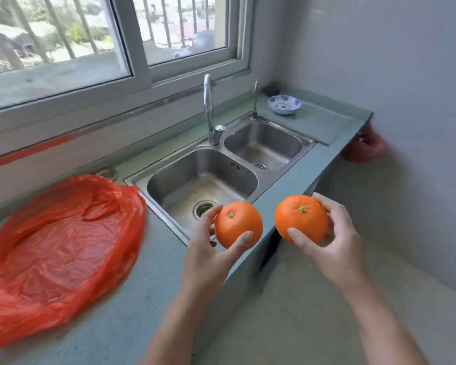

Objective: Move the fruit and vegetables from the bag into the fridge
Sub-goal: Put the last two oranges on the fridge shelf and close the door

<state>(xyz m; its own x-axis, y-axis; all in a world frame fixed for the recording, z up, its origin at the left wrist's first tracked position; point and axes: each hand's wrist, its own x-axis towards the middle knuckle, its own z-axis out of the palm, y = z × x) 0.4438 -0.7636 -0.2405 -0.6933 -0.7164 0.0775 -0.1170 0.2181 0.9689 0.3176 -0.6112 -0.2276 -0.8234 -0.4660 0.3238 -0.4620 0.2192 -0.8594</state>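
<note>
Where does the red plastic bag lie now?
In the head view, the red plastic bag lies on the counter at the left, beside the sink.

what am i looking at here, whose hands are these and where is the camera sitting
There is no machine here. These are a person's two bare hands, filmed by one wide-angle camera worn on the head, which looks forward and down.

The left hand holds a round orange fruit. The right hand holds a second round orange fruit. Both fruits are lifted in the air by the front edge of the grey-green kitchen counter.

On the counter lies a crumpled red plastic bag, to the left of a steel double sink with a chrome tap. A small blue-and-white bowl sits at the counter's far end.
</note>
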